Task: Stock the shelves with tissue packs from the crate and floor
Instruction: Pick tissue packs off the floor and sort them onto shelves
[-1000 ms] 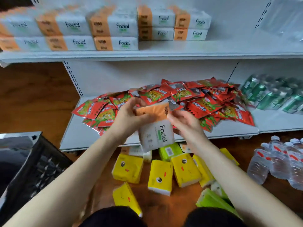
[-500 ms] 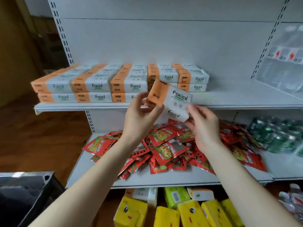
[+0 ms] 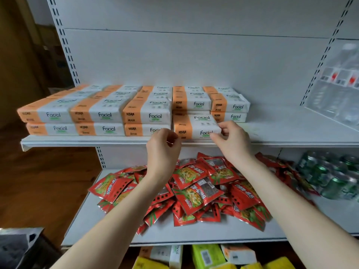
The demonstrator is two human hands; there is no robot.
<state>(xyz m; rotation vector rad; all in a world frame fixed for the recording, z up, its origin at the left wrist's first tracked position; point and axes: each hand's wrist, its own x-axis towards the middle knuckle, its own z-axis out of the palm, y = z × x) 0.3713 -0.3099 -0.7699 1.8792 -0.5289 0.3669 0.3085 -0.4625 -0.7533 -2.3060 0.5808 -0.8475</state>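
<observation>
At 8 o'clock the black crate (image 3: 17, 249) is cut off by the left and bottom edges. At 6 o'clock the floor packs (image 3: 206, 256) lose their lower parts to the frame. At 3 o'clock the bottle pack (image 3: 338, 90) is blurred and its labels are unreadable. The left hand (image 3: 163, 150) has curled fingers that cover the tissue pack's (image 3: 196, 126) near corner, perhaps touching it.

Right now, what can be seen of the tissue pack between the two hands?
The tissue pack is a flat, plastic-wrapped block, white with an orange band on its left and "Facial" printed on top and front. It lies flat at the front of the upper shelf, beside other stacked packs. The right hand pinches its right end; the left hand, fingers curled, sits at its left front corner, grip unclear.
</observation>
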